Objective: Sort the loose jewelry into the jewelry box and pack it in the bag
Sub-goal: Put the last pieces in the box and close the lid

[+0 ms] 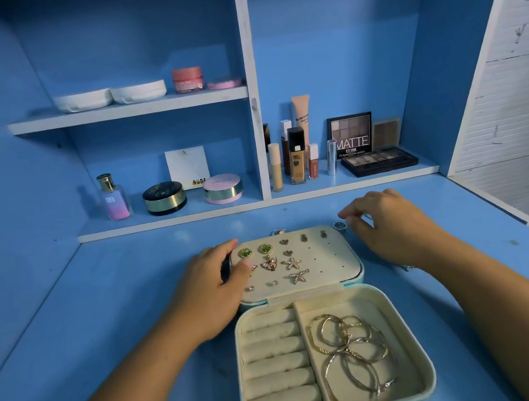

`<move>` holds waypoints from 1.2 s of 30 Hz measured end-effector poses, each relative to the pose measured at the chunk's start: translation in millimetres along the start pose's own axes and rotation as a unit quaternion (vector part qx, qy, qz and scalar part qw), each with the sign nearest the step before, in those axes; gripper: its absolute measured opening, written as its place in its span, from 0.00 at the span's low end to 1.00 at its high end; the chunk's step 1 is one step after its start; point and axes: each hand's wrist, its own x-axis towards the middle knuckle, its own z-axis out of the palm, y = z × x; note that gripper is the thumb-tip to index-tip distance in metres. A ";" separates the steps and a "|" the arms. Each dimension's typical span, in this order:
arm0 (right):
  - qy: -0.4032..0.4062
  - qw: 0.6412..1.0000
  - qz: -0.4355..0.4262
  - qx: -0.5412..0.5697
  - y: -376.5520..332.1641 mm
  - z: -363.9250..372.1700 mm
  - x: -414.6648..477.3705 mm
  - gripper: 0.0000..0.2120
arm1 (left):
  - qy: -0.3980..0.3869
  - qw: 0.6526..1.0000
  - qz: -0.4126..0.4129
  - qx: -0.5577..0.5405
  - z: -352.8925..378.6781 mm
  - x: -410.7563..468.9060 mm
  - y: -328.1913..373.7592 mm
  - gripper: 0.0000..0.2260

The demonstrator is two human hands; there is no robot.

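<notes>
Your left hand [211,279] and right hand [396,231] are bare, with short trimmed nails [247,265] showing on the left thumb and index finger. Both forearms [120,393] are bare right to the frame edge. A tiny silvery glint [408,267] shows under the right wrist, too small to tell if it's worn.

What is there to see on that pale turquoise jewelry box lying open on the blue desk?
The pale turquoise jewelry box lies opened flat on the blue desk, and its lining looks cream and velvety. The far half, a perforated lid panel, carries pinned earrings, including a green pair. The near half has empty padded ring rolls on the left and thin gold bangles in the right compartment. The left hand grips the lid's left edge.
</notes>
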 end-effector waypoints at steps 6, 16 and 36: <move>-0.105 0.992 0.051 0.050 -28.3 10.7 -26.3 0.18 | -0.013 0.998 -0.045 -0.031 -0.8 -2.6 3.7 0.24; -0.132 0.928 -0.075 0.341 -62.1 32.7 -44.8 0.09 | 0.160 0.962 -0.222 -0.029 -37.9 -11.7 8.1 0.17; -0.180 0.963 -0.028 0.200 -20.0 2.6 -26.5 0.14 | -0.013 0.991 -0.076 -0.106 -7.2 -9.6 7.4 0.26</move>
